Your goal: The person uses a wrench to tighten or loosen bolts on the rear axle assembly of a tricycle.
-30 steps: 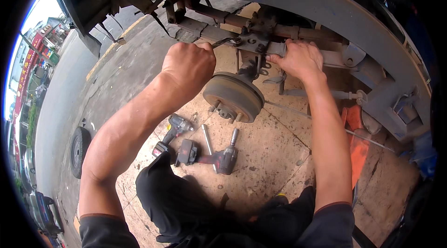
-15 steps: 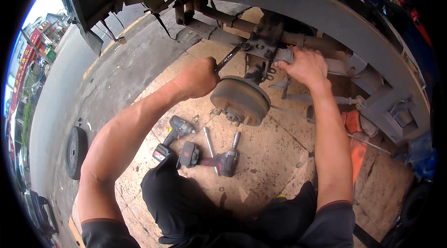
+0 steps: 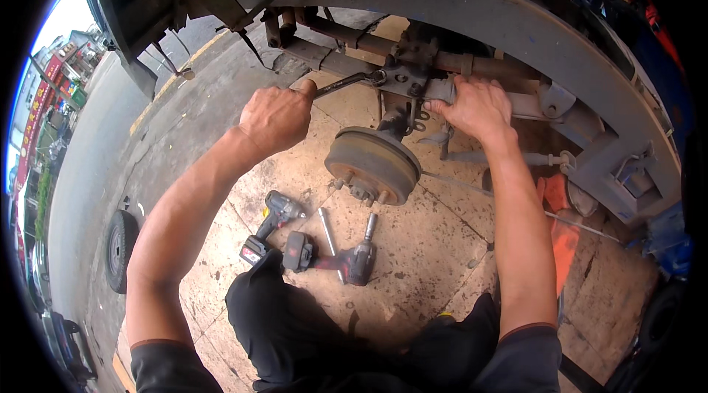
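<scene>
My left hand point(image 3: 277, 118) is closed around the handle of a dark wrench point(image 3: 341, 85), whose ring end sits on a nut at the left of the spring clamp plate point(image 3: 402, 79). My right hand point(image 3: 478, 107) grips the leaf spring point(image 3: 442, 89) just right of that plate, thumb on the near side and fingers over the top. Below the plate hangs a rusty brake drum point(image 3: 373, 166) with wheel studs facing me. A U-bolt point(image 3: 413, 109) runs down from the plate behind the drum.
On the tiled floor before my knees lie two cordless impact wrenches point(image 3: 279, 212) point(image 3: 359, 263), one with a long socket, and a metal bar point(image 3: 327, 231). A grey chassis rail point(image 3: 472, 6) arches overhead. An orange piece point(image 3: 566, 245) lies at right; a spare tyre point(image 3: 121, 251) is at left.
My left hand has swung the wrench handle leftward and away from the drum, so the wrench now lies flatter. My right hand keeps its grip on the spring; the view has shifted slightly.
</scene>
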`<act>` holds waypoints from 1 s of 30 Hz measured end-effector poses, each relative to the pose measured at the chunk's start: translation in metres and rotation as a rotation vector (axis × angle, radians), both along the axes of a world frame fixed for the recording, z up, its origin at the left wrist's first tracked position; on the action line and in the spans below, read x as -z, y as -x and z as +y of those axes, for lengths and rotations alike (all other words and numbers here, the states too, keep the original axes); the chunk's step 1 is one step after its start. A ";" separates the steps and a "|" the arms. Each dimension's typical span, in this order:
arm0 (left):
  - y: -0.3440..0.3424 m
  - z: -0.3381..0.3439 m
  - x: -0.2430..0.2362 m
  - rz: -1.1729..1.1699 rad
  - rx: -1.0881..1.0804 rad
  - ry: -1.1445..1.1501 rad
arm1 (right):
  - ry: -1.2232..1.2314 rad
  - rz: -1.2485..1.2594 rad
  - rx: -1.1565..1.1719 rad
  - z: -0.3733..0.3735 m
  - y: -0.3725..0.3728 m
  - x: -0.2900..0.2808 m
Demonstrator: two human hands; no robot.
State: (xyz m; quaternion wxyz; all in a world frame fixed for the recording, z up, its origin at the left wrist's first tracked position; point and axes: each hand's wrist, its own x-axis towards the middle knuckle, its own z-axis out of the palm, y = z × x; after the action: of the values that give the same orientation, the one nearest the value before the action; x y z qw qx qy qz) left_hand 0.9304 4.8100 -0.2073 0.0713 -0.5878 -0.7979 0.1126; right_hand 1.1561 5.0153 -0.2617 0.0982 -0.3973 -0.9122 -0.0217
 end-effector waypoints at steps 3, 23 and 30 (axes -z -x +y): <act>0.027 0.004 0.010 0.007 0.029 -0.023 | 0.026 -0.013 0.004 0.001 0.000 0.000; 0.103 0.075 0.043 0.082 0.363 -0.231 | -0.028 0.036 0.017 0.000 0.000 0.005; 0.081 0.056 0.038 0.084 0.261 -0.166 | 0.048 -0.035 0.030 -0.003 0.000 -0.009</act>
State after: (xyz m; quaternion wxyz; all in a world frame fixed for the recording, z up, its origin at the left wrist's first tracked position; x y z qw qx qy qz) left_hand 0.8498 4.8658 -0.2452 0.1670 -0.6735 -0.7175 0.0603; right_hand 1.1563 5.0118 -0.2529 0.0723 -0.4129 -0.9079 -0.0084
